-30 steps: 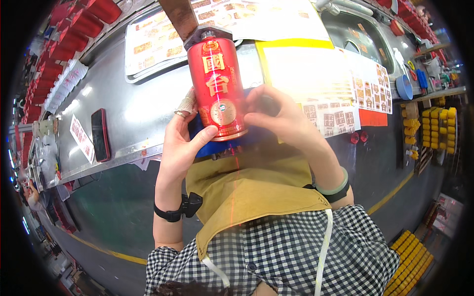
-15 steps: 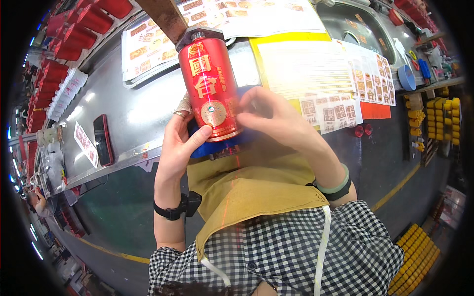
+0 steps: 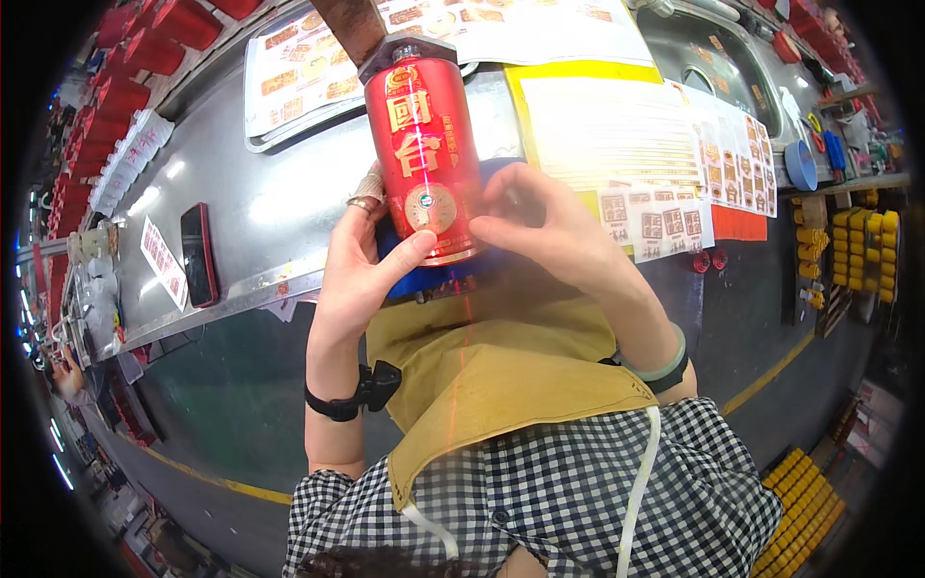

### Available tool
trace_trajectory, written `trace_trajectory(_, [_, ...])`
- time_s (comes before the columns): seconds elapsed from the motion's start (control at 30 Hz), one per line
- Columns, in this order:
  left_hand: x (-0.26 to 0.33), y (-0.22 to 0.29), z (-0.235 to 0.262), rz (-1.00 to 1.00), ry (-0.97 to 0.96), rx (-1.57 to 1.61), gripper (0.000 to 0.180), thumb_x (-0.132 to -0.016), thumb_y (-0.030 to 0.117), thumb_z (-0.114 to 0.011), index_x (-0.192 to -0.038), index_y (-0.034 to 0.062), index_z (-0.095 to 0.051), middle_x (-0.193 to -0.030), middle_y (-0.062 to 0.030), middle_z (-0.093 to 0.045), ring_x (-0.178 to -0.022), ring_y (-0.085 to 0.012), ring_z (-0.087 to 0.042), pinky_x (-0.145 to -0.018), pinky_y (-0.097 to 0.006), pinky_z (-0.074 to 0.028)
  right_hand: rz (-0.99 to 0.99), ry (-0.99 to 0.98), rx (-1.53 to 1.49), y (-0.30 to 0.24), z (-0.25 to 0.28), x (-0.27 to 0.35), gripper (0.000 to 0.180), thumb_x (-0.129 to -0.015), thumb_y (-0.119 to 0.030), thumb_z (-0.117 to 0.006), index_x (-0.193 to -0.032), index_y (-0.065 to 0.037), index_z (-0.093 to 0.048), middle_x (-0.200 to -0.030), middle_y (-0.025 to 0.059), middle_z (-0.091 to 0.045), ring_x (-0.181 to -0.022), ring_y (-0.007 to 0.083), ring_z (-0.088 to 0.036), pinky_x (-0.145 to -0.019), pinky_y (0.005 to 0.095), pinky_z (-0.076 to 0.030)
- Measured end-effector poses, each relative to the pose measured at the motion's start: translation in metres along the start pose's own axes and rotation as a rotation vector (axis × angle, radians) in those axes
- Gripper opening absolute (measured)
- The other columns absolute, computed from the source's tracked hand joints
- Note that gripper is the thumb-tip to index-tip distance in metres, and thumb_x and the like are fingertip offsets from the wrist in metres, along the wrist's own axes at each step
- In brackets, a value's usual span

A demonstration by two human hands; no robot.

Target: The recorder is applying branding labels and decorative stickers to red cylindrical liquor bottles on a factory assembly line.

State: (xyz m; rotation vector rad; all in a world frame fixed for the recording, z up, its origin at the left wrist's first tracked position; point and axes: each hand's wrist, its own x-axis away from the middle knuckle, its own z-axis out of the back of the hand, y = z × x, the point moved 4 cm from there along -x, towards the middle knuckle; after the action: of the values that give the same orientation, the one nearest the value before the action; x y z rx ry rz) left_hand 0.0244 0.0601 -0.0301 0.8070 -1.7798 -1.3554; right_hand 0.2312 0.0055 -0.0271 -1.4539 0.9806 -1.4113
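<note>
A red glossy bottle (image 3: 424,144) with gold lettering and a round gold emblem lies lengthwise before me. Its neck points away, against a dark metal fixture (image 3: 403,48). My left hand (image 3: 361,246) grips the bottle's lower left side, with the thumb across its front near the base and a wrapped, ringed finger along the edge. On the other side, my right hand (image 3: 549,226) is curled with its thumb and forefinger at the bottle's lower right edge; its other fingertips are partly hidden. Under the bottle shows something blue (image 3: 501,173).
Sticker sheets (image 3: 655,226) and a yellow-edged paper stack (image 3: 607,125) lie right on the metal bench (image 3: 212,164). A phone (image 3: 199,255) and label strip (image 3: 165,262) lie left. White cups (image 3: 130,164) and red containers (image 3: 183,24) line the far left; a sink (image 3: 713,67) is far right.
The bottle and both hands appear slightly higher and further right, with the bench shifting likewise in view. My left thumb sits a little further across the bottle; my right hand stays at its right side.
</note>
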Motion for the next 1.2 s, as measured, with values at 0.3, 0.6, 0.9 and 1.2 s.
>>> trace_trajectory(0.3, [0.000,0.000,0.007,-0.021,-0.028,0.005,0.079,-0.093,0.013,-0.076,-0.157,-0.0053,-0.034,-0.155,-0.0143,-0.046,-0.144,-0.0234,-0.042,-0.122,-0.040,-0.031,-0.031,-0.031,-0.032,-0.002,0.003,-0.001,0.029,-0.091,-0.016,-0.078,-0.110,-0.001,-0.062,-0.094,0.0000,-0.060,-0.087,0.0062,-0.054,-0.080,0.0223,-0.047])
trace_trajectory(0.6, [0.001,-0.004,0.008,-0.069,-0.045,0.042,0.078,-0.094,0.014,-0.075,-0.157,-0.0058,-0.032,-0.155,-0.0146,-0.046,-0.144,-0.0230,-0.041,-0.122,-0.040,-0.029,-0.012,-0.063,-0.111,0.005,0.001,-0.003,0.026,-0.092,-0.011,-0.076,-0.112,-0.002,-0.062,-0.095,-0.0001,-0.060,-0.089,0.0058,-0.054,-0.080,0.0216,-0.047])
trace_trajectory(0.9, [-0.002,-0.001,-0.004,-0.069,0.068,0.025,0.081,-0.094,0.016,-0.076,-0.157,-0.0046,-0.030,-0.151,-0.0162,-0.049,-0.140,-0.0233,-0.046,-0.119,-0.040,-0.035,-0.039,-0.033,-0.097,0.001,-0.001,-0.002,0.027,-0.092,-0.015,-0.077,-0.110,-0.002,-0.062,-0.092,-0.0009,-0.059,-0.087,0.0061,-0.053,-0.078,0.0219,-0.046])
trace_trajectory(1.2, [-0.003,0.008,-0.015,-0.027,0.080,-0.019,0.079,-0.093,0.019,-0.078,-0.155,-0.0021,-0.034,-0.142,-0.0142,-0.055,-0.132,-0.0208,-0.053,-0.113,-0.038,-0.041,-0.046,-0.013,-0.056,0.002,-0.002,-0.003,0.030,-0.090,-0.019,-0.079,-0.107,-0.002,-0.061,-0.091,-0.0003,-0.059,-0.085,0.0067,-0.054,-0.076,0.0236,-0.048])
